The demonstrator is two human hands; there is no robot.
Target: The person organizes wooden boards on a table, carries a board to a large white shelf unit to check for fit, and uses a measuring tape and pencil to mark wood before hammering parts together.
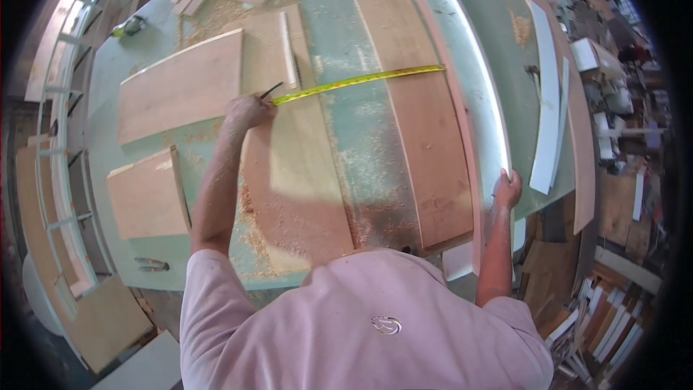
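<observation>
My left hand (249,110) is closed at the near end of a yellow tape measure (339,85); its case, if there, is hidden by the fingers. A dark pencil or pen (272,89) sticks out of the same hand. The blade runs right across a light wooden board (292,152) and over a reddish board (426,137), ending near that board's far right edge. My right hand (508,189) is wrapped round the near end of a long white strip (485,65), which curves away toward the far side of the table.
Wooden panels (184,87) and a smaller stacked piece (149,198) lie on the green table (151,260) at left. Pliers (151,265) rest near its front edge, a power tool (130,26) at far left. Sawdust is scattered about. Pale strips (546,101) lie at right.
</observation>
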